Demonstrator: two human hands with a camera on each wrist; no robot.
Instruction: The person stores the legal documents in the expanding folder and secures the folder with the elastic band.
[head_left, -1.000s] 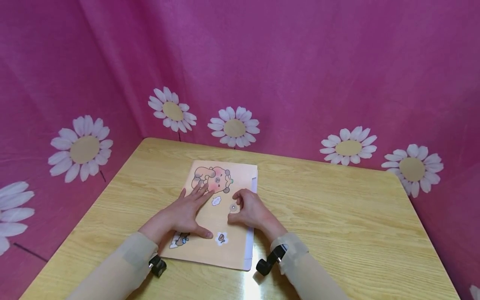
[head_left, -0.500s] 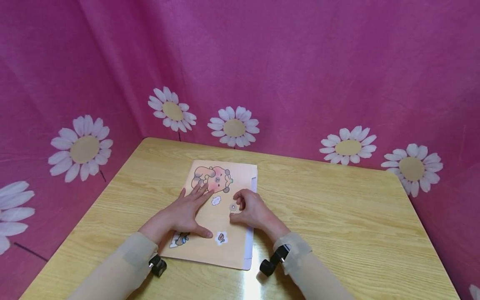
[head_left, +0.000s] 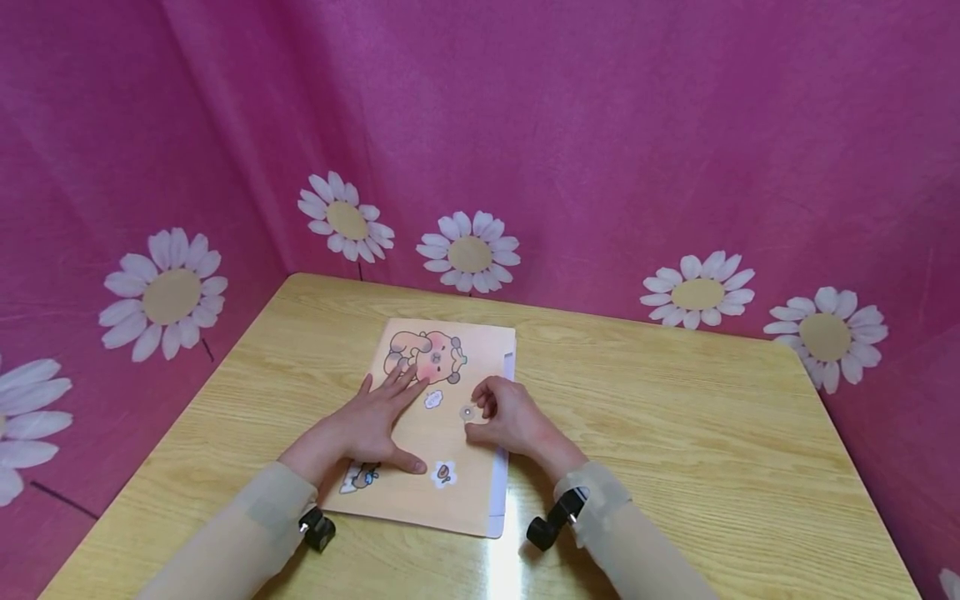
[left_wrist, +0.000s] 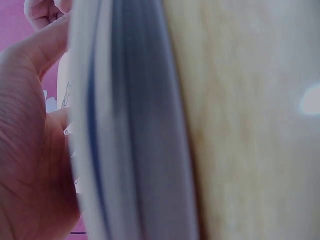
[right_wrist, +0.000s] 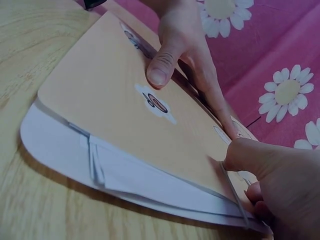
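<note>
A peach file folder (head_left: 420,500) with a cartoon bear lies on the wooden table, white sheets showing along its right side. My left hand (head_left: 367,429) is spread flat on the cover, thumb apart from the fingers. At the right edge my right hand (head_left: 513,417) has its thumb and curled fingers on either side of a narrow closure strap (right_wrist: 235,196). A small round snap button (head_left: 467,412) sits by the fingertips. The right palm hides part of the strap. In the left wrist view, the folder's edge (left_wrist: 150,125) fills the middle, blurred.
Bare wooden table (head_left: 675,442) extends to the right of the folder. A pink curtain (head_left: 570,150) printed with white daisies hangs behind and at the left. Black wrist cameras (head_left: 551,525) sit under both sleeves.
My right hand has slid slightly to the right, away from the snap button. The left hand and the folder have stayed in place.
</note>
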